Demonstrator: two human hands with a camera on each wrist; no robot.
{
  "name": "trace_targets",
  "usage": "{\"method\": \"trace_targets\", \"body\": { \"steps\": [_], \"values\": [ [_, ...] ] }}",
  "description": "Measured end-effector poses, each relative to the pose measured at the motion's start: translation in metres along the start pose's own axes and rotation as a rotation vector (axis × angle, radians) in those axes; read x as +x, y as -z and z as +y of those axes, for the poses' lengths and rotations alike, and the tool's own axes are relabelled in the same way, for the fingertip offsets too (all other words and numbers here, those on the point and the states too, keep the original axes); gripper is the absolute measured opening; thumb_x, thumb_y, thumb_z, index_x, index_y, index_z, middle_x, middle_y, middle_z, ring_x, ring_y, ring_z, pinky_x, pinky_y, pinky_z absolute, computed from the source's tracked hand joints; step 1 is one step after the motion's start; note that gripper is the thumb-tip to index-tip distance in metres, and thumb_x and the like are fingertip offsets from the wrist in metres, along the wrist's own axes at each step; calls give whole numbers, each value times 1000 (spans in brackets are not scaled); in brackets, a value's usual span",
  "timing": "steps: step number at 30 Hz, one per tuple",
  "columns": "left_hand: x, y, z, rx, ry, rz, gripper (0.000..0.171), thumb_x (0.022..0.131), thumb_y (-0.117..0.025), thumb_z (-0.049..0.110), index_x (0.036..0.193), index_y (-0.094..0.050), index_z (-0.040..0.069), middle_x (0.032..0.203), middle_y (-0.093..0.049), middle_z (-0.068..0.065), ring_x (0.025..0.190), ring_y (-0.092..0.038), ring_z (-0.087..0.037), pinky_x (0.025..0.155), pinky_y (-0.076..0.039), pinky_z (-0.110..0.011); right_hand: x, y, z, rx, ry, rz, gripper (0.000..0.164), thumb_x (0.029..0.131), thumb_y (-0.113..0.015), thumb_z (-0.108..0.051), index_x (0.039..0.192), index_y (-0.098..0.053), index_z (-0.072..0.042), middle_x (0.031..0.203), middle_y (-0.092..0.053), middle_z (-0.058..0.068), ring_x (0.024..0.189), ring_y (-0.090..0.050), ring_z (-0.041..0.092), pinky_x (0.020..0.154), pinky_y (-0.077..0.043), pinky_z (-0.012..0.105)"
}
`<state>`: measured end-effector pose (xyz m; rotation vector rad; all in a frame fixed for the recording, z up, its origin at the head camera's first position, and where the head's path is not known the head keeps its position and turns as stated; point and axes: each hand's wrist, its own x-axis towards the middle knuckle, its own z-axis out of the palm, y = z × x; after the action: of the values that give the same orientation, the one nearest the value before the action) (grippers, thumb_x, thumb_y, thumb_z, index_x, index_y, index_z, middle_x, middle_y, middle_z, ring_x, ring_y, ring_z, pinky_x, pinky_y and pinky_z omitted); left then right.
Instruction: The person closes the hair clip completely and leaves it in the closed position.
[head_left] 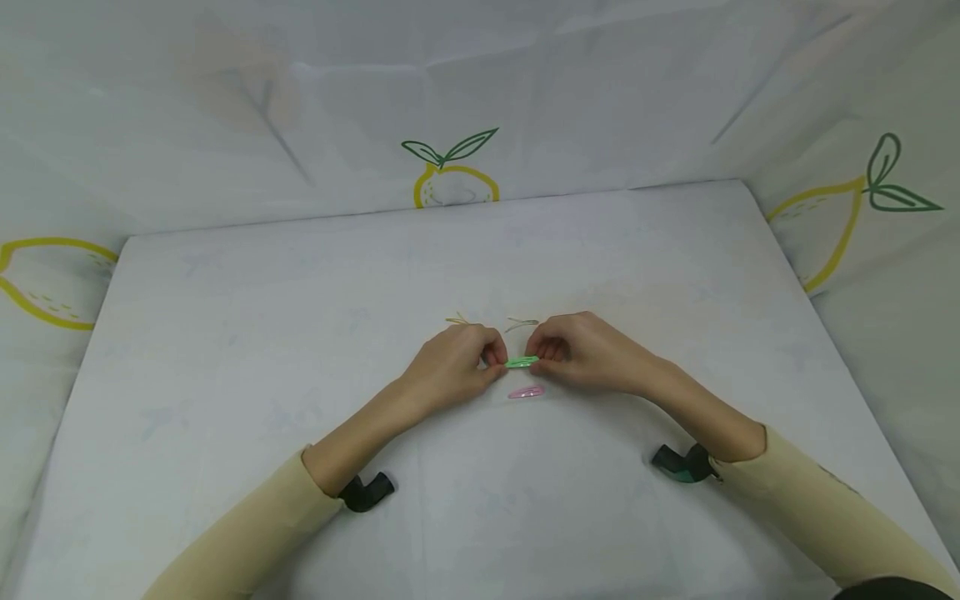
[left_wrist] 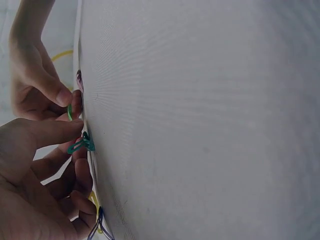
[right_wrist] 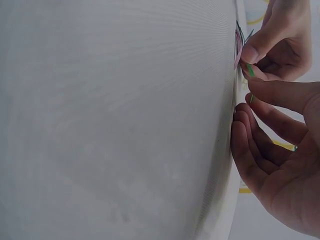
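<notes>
A small bright green snap hair clip (head_left: 521, 362) spans the gap between both hands over the white table. My left hand (head_left: 461, 358) pinches its left end between thumb and fingertips. At the other end, the thumb and index finger of my right hand (head_left: 588, 350) pinch it too. A pink hair clip (head_left: 527, 392) lies on the table just nearer to me. In the left wrist view, a teal clip (left_wrist: 82, 143) shows beside the left fingers, and a yellow clip (left_wrist: 93, 199) and a dark blue clip (left_wrist: 100, 225) show lower down.
Behind the left hand lies a thin yellow piece (head_left: 456, 318), and behind the right fingers a pale, open-looking clip (head_left: 521, 322). The white tabletop (head_left: 300, 317) meets a hanging white cloth printed with lemons (head_left: 456, 185). Black wrist devices (head_left: 367, 492) sit under both forearms.
</notes>
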<state>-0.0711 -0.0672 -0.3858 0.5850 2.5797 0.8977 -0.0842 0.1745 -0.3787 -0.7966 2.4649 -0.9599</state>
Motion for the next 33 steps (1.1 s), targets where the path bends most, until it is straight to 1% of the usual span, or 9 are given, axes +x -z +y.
{"method": "trace_targets", "body": {
  "steps": [6, 15, 26, 33],
  "values": [
    [0, -1, 0, 9, -2, -7, 8, 94, -82, 14, 90, -76, 18, 90, -76, 6, 85, -66, -10, 79, -54, -32, 0, 0, 0, -9, 1, 2, 11, 92, -83, -8, 101, -80, -13, 87, -74, -7, 81, -67, 9, 79, -58, 26],
    [0, -3, -1, 38, -7, -5, 9, 93, -81, 13, 90, -76, 19, 94, -73, 3, 87, -65, -11, 80, -55, -32, 1, -1, -1, -21, -2, 0, 12, 90, -84, -8, 100, -80, -13, 88, -73, -7, 82, -65, 9, 79, -58, 26],
    [1, -3, 1, 50, 11, -31, 4, 94, -81, 16, 93, -78, 18, 95, -73, 4, 88, -66, -11, 79, -55, -33, 1, -1, -1, -27, -8, -9, 11, 91, -83, -8, 100, -80, -13, 88, -73, -7, 83, -65, 9, 81, -57, 27],
    [1, -3, 1, 44, 3, -39, 4, 93, -80, 15, 97, -79, 14, 95, -73, 3, 88, -65, -11, 80, -54, -32, 1, -1, -1, -34, -17, -8, 12, 90, -84, -8, 101, -80, -13, 88, -73, -8, 83, -65, 9, 81, -57, 28]
  ]
}}
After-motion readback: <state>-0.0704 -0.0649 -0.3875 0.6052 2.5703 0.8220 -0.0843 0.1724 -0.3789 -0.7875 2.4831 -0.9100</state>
